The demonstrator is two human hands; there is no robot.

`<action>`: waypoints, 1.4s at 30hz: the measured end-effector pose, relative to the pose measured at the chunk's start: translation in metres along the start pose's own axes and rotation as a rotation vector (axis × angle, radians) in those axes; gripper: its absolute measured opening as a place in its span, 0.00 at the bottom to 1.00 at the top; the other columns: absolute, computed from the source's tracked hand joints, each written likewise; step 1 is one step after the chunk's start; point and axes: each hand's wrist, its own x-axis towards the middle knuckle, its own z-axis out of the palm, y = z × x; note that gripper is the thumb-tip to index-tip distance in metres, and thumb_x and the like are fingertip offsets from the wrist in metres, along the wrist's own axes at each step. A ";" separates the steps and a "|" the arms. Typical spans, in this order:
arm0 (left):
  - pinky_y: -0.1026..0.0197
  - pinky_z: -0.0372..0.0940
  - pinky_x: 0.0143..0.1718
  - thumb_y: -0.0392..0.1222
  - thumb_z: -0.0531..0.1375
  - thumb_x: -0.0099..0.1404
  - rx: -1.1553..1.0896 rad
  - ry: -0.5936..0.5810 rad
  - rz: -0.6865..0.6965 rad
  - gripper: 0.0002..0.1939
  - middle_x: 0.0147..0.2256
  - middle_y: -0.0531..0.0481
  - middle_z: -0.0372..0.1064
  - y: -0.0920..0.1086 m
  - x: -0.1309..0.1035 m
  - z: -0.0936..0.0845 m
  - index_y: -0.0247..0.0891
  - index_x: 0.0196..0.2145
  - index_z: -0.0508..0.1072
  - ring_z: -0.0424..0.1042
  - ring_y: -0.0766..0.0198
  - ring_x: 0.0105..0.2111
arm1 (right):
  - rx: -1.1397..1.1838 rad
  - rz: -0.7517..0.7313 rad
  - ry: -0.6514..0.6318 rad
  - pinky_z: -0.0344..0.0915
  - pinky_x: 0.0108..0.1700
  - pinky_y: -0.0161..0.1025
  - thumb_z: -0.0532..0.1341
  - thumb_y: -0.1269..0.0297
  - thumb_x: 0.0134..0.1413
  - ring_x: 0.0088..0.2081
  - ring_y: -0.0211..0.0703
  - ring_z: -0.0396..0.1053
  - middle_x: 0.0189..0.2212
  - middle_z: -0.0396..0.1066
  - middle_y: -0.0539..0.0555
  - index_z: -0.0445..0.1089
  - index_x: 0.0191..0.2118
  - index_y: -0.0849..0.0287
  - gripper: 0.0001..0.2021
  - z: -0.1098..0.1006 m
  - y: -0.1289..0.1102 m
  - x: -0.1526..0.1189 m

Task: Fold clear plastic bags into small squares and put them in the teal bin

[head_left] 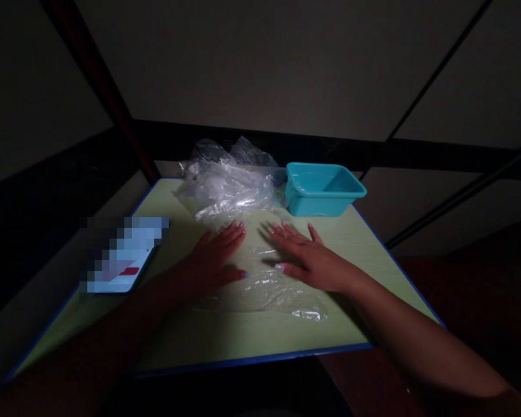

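Fingers of the left hand point(212, 258) and right hand point(315, 260) extend wide, gripping nothing, at a clear plastic sheet point(282, 295), partly flat, wrinkled near; the far plastic heap point(238, 188) lies crumpled.

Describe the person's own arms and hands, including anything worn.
The bare, slim-fingered left hand and right hand have glossy fingernails; whether painted is unclear. The bare right forearm shows no sleeve or jewellery; nor does the shadowed left forearm, as far as visible.
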 end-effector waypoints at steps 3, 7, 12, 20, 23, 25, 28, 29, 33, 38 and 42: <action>0.37 0.42 0.64 0.66 0.37 0.69 -0.113 0.147 -0.002 0.41 0.68 0.38 0.37 -0.007 0.000 -0.008 0.36 0.69 0.43 0.37 0.46 0.68 | 0.016 0.144 0.253 0.34 0.62 0.71 0.53 0.56 0.64 0.67 0.58 0.45 0.67 0.48 0.62 0.52 0.66 0.55 0.27 -0.006 0.017 0.004; 0.44 0.44 0.66 0.62 0.40 0.71 -0.248 0.429 0.047 0.35 0.67 0.40 0.45 -0.010 0.002 -0.014 0.38 0.67 0.49 0.42 0.50 0.67 | 0.029 0.263 0.478 0.49 0.59 0.68 0.55 0.59 0.62 0.60 0.59 0.59 0.59 0.64 0.64 0.67 0.56 0.58 0.19 -0.010 0.039 0.009; 0.45 0.48 0.64 0.61 0.42 0.71 -0.310 0.675 0.050 0.29 0.60 0.42 0.60 -0.010 0.003 -0.016 0.41 0.60 0.62 0.55 0.52 0.62 | -0.010 0.292 0.443 0.62 0.53 0.49 0.57 0.61 0.61 0.52 0.53 0.66 0.49 0.71 0.62 0.70 0.51 0.61 0.15 -0.010 0.045 0.012; 0.55 0.67 0.45 0.62 0.42 0.70 -1.232 0.724 -0.277 0.30 0.49 0.42 0.71 -0.019 0.014 -0.022 0.37 0.45 0.73 0.72 0.56 0.46 | -0.012 0.343 0.254 0.63 0.36 0.38 0.62 0.60 0.57 0.35 0.45 0.71 0.40 0.72 0.59 0.71 0.44 0.60 0.12 -0.004 0.044 0.013; 0.58 0.70 0.34 0.60 0.35 0.72 -1.654 0.700 -0.350 0.35 0.42 0.40 0.74 -0.018 0.015 -0.034 0.33 0.41 0.74 0.74 0.58 0.38 | -0.002 0.323 0.231 0.63 0.34 0.38 0.61 0.59 0.57 0.34 0.45 0.70 0.40 0.72 0.59 0.71 0.43 0.59 0.12 -0.002 0.046 0.013; 0.57 0.70 0.30 0.61 0.33 0.72 -1.888 0.723 -0.373 0.38 0.36 0.41 0.73 -0.019 0.014 -0.041 0.31 0.38 0.74 0.74 0.58 0.33 | -0.002 0.300 0.239 0.64 0.35 0.40 0.60 0.58 0.57 0.35 0.47 0.70 0.40 0.72 0.60 0.70 0.44 0.60 0.13 0.000 0.047 0.012; 0.57 0.67 0.25 0.63 0.31 0.70 -2.057 0.721 -0.370 0.39 0.25 0.46 0.67 -0.023 0.008 -0.046 0.33 0.28 0.70 0.70 0.60 0.25 | 0.043 0.263 0.256 0.66 0.36 0.43 0.58 0.55 0.58 0.37 0.50 0.71 0.41 0.72 0.62 0.69 0.46 0.60 0.16 0.003 0.049 0.010; 0.59 0.65 0.23 0.64 0.31 0.69 -2.082 0.714 -0.351 0.39 0.22 0.49 0.63 -0.024 0.006 -0.047 0.35 0.25 0.67 0.67 0.62 0.22 | 0.059 0.250 0.270 0.67 0.37 0.44 0.58 0.54 0.57 0.38 0.51 0.71 0.42 0.72 0.62 0.69 0.46 0.60 0.17 0.004 0.049 0.010; 0.65 0.54 0.17 0.65 0.32 0.69 -2.205 0.682 -0.211 0.35 0.18 0.54 0.52 -0.026 0.000 -0.048 0.39 0.19 0.57 0.58 0.67 0.17 | 0.073 0.192 0.336 0.67 0.44 0.49 0.58 0.55 0.56 0.43 0.56 0.70 0.43 0.71 0.64 0.70 0.46 0.61 0.17 0.008 0.049 0.009; 0.65 0.46 0.13 0.67 0.32 0.68 -2.237 0.648 -0.221 0.35 0.13 0.57 0.42 -0.020 -0.004 -0.051 0.40 0.14 0.48 0.47 0.70 0.11 | 0.071 0.178 0.334 0.68 0.42 0.49 0.58 0.56 0.55 0.41 0.55 0.71 0.42 0.71 0.63 0.71 0.44 0.60 0.16 0.008 0.043 0.009; 0.64 0.52 0.16 0.68 0.33 0.67 -2.229 0.630 -0.184 0.36 0.15 0.55 0.49 -0.014 -0.003 -0.053 0.39 0.16 0.57 0.54 0.68 0.14 | 0.053 0.176 0.296 0.68 0.44 0.48 0.59 0.56 0.56 0.42 0.54 0.70 0.41 0.71 0.62 0.72 0.44 0.60 0.15 0.006 0.040 0.009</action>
